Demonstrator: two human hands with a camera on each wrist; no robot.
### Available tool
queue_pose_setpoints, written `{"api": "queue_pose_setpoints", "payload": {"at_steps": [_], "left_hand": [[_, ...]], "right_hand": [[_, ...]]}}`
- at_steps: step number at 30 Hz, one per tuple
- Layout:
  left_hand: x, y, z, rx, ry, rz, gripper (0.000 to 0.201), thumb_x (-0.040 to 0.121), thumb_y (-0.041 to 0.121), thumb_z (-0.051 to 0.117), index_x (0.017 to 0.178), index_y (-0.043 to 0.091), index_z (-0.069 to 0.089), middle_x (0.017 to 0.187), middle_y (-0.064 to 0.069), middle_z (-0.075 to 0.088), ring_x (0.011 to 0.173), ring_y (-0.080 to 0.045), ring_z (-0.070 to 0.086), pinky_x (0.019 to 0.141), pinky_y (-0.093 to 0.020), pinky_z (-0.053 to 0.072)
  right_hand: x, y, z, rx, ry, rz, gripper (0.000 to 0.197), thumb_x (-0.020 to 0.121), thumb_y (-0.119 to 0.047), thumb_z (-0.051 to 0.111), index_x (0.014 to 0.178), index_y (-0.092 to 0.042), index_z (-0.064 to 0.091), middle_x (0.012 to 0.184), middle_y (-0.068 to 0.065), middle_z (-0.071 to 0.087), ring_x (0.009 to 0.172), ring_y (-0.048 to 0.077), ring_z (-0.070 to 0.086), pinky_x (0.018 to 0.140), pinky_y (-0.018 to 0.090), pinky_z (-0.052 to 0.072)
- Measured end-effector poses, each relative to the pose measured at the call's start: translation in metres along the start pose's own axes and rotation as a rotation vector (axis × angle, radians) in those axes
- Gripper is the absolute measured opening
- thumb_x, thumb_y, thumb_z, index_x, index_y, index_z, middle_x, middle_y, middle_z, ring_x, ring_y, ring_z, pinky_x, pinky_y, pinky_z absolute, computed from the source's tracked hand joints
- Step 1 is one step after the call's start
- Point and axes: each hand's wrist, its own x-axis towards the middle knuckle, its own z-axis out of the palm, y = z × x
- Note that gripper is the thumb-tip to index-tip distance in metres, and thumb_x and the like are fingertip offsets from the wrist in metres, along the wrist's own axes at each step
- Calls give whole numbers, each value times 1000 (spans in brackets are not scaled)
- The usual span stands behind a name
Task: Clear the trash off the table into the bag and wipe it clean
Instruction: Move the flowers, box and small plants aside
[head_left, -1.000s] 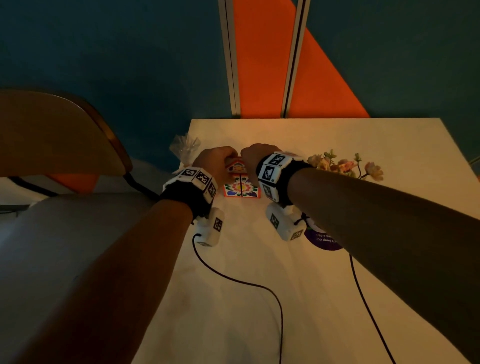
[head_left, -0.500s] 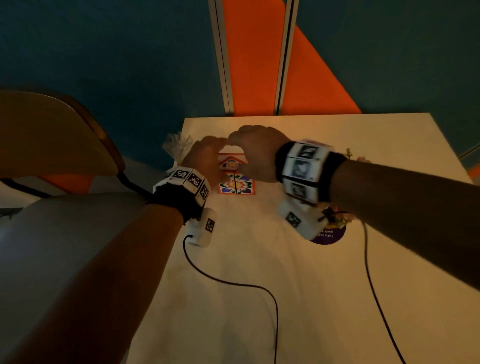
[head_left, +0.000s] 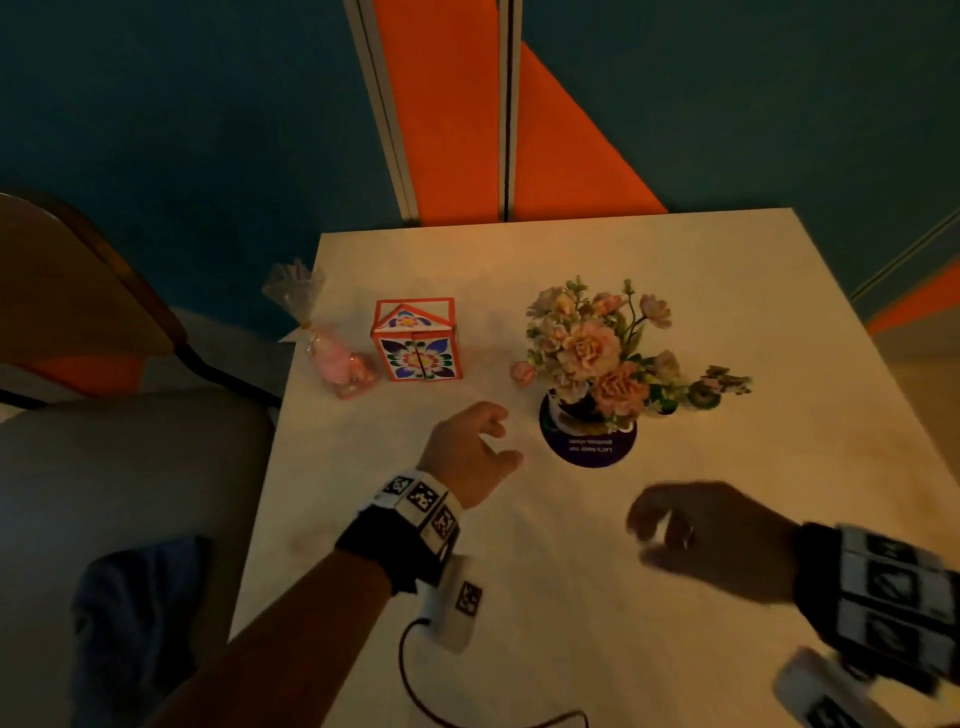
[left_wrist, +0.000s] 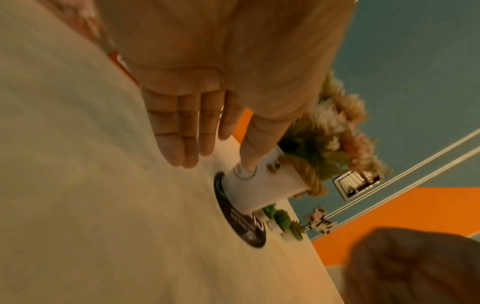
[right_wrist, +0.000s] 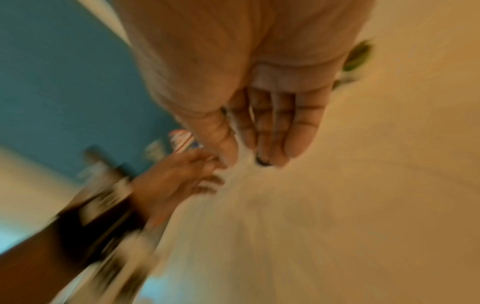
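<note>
Beyond both empty, loose-fingered hands (left (head_left: 470, 453), right (head_left: 719, 538) blurred, seemingly relaxed) sits the candy bag (head_left: 332, 348).

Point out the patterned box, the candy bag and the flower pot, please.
patterned box (head_left: 420, 358): head view, on its flowered front face.
candy bag (head_left: 340, 366): head view, on the pink sweets inside.
flower pot (left_wrist: 267, 185): left wrist view, on its white side wall.

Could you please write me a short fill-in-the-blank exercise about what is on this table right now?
1. The flower pot stands on a dark round ____.
2. The patterned box sits between the candy bag and the ____.
3. The left hand holds ____.
4. The table stands against a wall painted teal and ____.

Missing words: coaster; flowers; nothing; orange
</note>
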Motion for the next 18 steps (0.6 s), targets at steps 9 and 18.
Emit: {"api": "queue_pose_setpoints", "payload": {"at_steps": [9, 18], "left_hand": [[26, 27, 64, -254, 102, -46, 77, 71, 25, 80, 136, 25, 39, 124, -1, 60, 89, -11, 59, 82, -24, 45], [30, 36, 77, -427, 231, -27, 59, 70, 14, 81, 121, 10, 52, 96, 1, 61, 99, -21, 64, 85, -29, 51]], "right_hand": [[73, 23, -6, 718, 482, 125, 64, 77, -6, 75, 132, -22, 48, 132, -2, 55, 100, 34, 62, 76, 40, 48], [71, 3, -20, 796, 527, -45, 56, 81, -5, 71, 132, -16, 50, 112, -15, 55, 91, 0, 55, 67, 4, 46]]}}
